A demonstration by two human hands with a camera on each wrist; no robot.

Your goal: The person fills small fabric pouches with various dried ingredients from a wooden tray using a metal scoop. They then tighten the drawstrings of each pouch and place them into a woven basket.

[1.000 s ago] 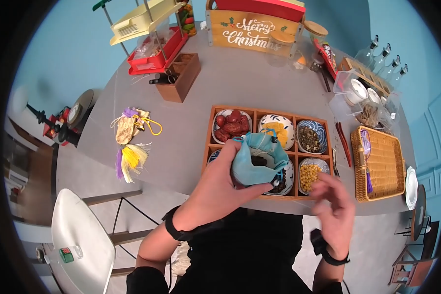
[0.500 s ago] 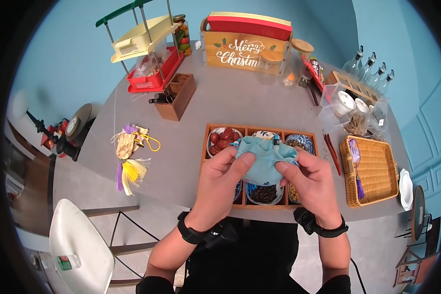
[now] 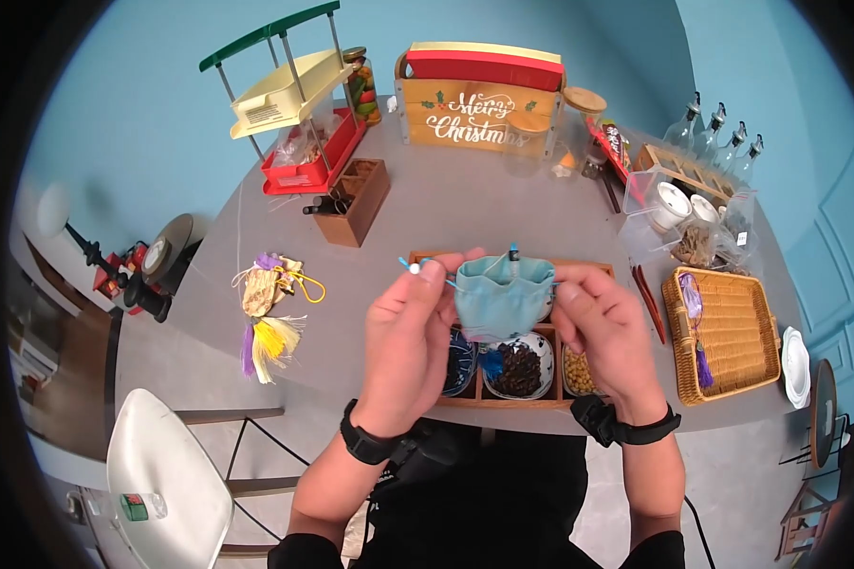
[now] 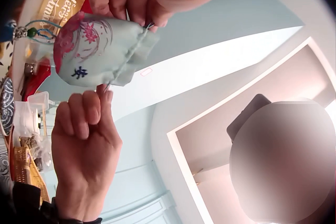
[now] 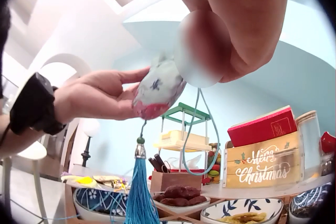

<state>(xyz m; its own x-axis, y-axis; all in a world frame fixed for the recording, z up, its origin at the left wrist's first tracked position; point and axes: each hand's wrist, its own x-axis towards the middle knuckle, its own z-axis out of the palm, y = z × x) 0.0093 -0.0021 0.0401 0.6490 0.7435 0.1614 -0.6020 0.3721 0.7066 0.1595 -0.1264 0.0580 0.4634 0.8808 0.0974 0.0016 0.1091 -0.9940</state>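
A light blue drawstring pouch (image 3: 505, 302) hangs upright between both hands above the divided wooden box (image 3: 503, 402). My left hand (image 3: 403, 337) pinches the cord on the pouch's left side, where a white bead shows. My right hand (image 3: 612, 337) pinches the cord at the right side. In the left wrist view the pouch (image 4: 100, 50) shows pink flowers and a dark character. From its bottom hangs a blue tassel (image 5: 140, 190), seen in the right wrist view. Under the pouch is a bowl of dark brown pieces (image 3: 519, 370); the box's back row is mostly hidden.
To the left lies a gold pouch (image 3: 259, 294) with a yellow and purple tassel. On the right are a wicker tray (image 3: 731, 332) and dark red sticks (image 3: 648, 303). A small wooden organizer (image 3: 354, 213), a Christmas crate (image 3: 479, 119) and glass jars stand behind.
First the left hand held the pouch open from around its side while the right was free; then both hands gripped its rim. Now they are farther apart, pinching the cords, with the pouch raised.
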